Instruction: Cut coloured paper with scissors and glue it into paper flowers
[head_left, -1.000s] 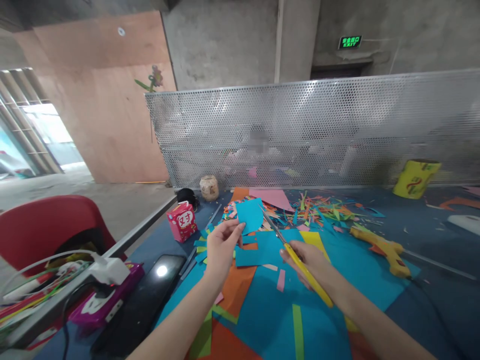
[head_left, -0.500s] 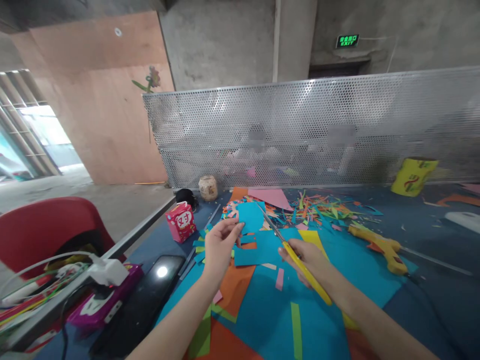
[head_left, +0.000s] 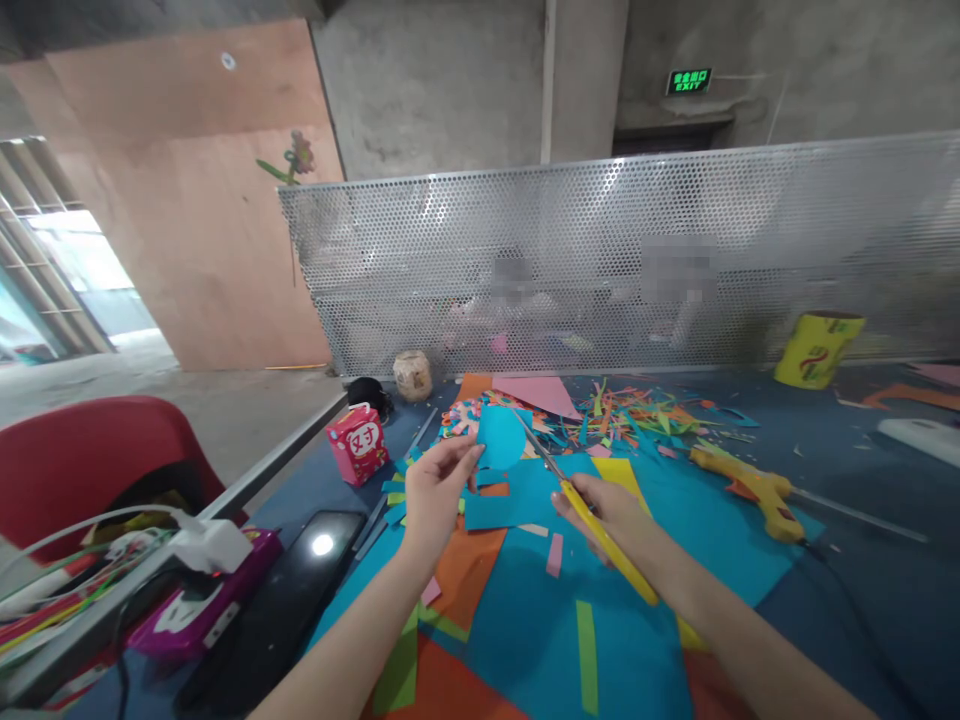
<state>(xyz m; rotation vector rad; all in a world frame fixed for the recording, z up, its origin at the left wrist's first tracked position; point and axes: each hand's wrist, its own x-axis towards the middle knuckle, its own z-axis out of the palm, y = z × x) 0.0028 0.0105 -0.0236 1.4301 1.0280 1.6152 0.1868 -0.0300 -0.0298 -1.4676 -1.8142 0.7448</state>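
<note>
My left hand (head_left: 442,485) pinches the left edge of a small blue piece of paper (head_left: 501,438), held up over the table. Its lower right side looks rounded. In my right hand (head_left: 611,515) is a pair of scissors (head_left: 606,530) with yellow handles, the fingers wrapped round them. The blades point up and left and meet the right side of the piece; how far they are parted is hard to see. Beneath both hands lie large blue sheets (head_left: 525,620), with an orange sheet (head_left: 472,570), a green strip (head_left: 587,655) and a small pink strip (head_left: 555,555) among them.
A yellow glue gun (head_left: 750,487) with its cord lies at the right. Paper scraps (head_left: 637,415) pile up before a perforated metal divider (head_left: 555,270). At the left are a black phone (head_left: 277,600), a pink box (head_left: 358,445) and a purple power strip (head_left: 202,600). A yellow roll (head_left: 819,350) stands far right.
The lower right of the blue piece has become rounder, where a corner showed before. Both hands keep nearly the same place; the whole view has shifted slightly.
</note>
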